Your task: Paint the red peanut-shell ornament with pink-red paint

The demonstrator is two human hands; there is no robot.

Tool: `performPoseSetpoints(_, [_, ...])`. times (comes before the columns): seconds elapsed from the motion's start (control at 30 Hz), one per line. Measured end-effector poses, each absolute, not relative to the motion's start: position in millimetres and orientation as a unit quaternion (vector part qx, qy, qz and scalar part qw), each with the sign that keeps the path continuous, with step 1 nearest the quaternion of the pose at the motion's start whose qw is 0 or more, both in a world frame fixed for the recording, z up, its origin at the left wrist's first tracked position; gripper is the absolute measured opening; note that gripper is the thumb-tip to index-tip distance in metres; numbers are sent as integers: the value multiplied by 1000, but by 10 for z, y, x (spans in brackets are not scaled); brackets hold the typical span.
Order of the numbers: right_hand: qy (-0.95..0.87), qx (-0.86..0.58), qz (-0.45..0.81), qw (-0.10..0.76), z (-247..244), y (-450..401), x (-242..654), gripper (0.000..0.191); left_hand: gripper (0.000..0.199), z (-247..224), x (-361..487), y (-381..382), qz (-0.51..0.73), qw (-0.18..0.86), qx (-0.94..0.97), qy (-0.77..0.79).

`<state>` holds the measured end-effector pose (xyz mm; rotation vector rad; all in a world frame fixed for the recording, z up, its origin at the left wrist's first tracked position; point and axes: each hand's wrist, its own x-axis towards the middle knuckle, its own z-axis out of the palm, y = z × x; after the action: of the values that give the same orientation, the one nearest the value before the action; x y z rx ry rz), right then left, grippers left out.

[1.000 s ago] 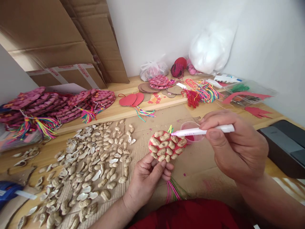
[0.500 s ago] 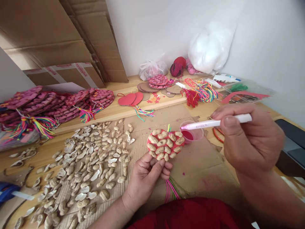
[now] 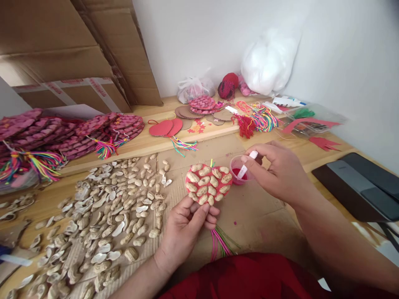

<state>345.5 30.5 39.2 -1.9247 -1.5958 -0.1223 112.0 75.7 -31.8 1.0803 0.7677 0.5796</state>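
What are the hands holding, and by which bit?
The left hand holds the peanut-covered red heart by its lower edge; the right hand holds the white pen near its upper end.

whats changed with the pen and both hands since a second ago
The right hand moved the white pen off the top of the peanut-covered red heart, over to the right, then tip down into the plastic cup. Nothing was picked up or let go. The left hand still holds the heart by its lower end, and the loose peanuts lie as before.
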Motion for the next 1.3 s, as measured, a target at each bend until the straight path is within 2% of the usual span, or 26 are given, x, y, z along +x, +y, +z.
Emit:
performPoseSetpoints(0.2, [-603,-744,-33,288,386,303,3445,20,29,-297,1103,751,263,750,497,349])
performPoseSetpoints(0.43, [-605,-736,-104,284,361,299,3448,18,29,-295,1109,753,263,754,493,347])
performPoseSetpoints(0.83, [-603,-735,-68,304,355,328,3450,19,30,-303,1115,749,263,759,485,346])
performPoseSetpoints(1.03, [-613,-737,-75,275,350,318,3446,20,31,-290,1112,748,258,761,485,346])
performPoseSetpoints(1.3, [-590,-722,-95,349,417,298,3484,17,34,-292,1130,742,257,762,484,345])
